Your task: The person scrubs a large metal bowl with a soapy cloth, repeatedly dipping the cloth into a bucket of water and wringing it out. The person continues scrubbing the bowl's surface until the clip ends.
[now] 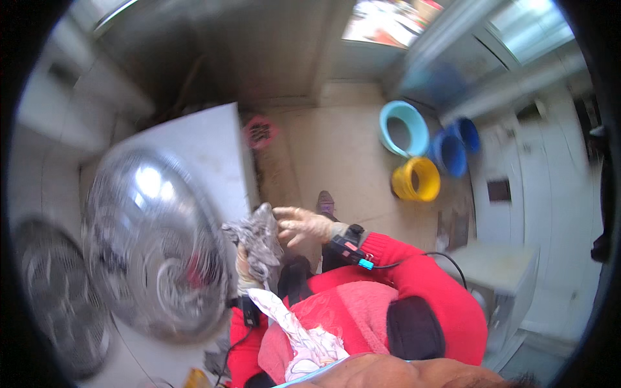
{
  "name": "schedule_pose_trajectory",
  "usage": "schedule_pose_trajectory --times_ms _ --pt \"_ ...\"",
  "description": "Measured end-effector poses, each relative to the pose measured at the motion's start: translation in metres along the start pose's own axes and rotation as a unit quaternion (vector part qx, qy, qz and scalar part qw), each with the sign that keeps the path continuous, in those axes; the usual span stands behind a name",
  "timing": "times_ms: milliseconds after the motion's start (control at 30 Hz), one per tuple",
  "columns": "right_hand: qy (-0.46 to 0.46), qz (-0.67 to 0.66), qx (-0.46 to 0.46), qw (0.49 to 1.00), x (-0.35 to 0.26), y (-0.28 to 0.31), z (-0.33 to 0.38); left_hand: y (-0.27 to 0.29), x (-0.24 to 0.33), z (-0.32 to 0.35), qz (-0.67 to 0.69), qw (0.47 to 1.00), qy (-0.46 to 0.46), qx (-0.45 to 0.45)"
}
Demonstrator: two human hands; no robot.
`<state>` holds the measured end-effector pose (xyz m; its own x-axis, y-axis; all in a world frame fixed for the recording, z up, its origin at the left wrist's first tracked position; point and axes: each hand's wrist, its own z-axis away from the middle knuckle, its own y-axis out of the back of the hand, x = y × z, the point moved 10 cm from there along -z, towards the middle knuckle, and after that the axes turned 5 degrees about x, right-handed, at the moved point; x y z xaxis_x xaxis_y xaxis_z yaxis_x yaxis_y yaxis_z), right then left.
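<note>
Between my two hands is a crumpled grey cloth (257, 240). My left hand (244, 264), in a pale glove, is closed on its lower left side, and the cloth hides some of the fingers. On the cloth's right, my right hand (304, 224) wears a similar glove. Its fingers stretch out and lie apart, with the tips at or close to the cloth's edge; contact is hard to tell. To the left of both hands stands a large, round, shiny metal vessel or lid (152, 239), blurred, beside a white-topped surface (207, 139).
Dark round perforated metal pieces (61, 297) lie far left. Toward the back right stand a light-blue bucket (402, 126), a yellow bucket (417, 180) and dark-blue buckets (447, 153). A pale-topped stand (498, 262) is at my right. A pink patterned item (261, 132) sits beyond the white surface.
</note>
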<state>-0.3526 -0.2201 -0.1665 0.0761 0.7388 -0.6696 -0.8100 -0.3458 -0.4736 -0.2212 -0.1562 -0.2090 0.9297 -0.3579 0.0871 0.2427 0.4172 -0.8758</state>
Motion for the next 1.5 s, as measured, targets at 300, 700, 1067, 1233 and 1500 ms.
schedule_pose_trajectory --times_ms 300,700,1067,1233,1500 --pt "-0.010 -0.203 0.154 0.967 0.062 0.231 0.102 -0.005 -0.205 -0.140 -0.283 0.933 0.196 0.104" --pt "0.136 -0.300 0.389 0.860 0.068 0.497 0.273 -0.117 -0.449 -0.277 -0.280 0.859 0.404 0.140" --pt "0.344 -0.568 0.441 0.605 0.066 0.645 0.387 -0.144 -0.640 -0.388 -0.434 0.753 0.493 0.039" --pt "0.272 -0.426 0.576 0.642 0.088 0.738 0.416 -0.134 -0.743 -0.456 -0.432 0.749 0.502 0.007" --pt "0.040 -0.555 0.627 0.545 0.203 0.878 0.336 -0.033 -0.713 -0.525 -0.543 0.719 0.399 0.170"
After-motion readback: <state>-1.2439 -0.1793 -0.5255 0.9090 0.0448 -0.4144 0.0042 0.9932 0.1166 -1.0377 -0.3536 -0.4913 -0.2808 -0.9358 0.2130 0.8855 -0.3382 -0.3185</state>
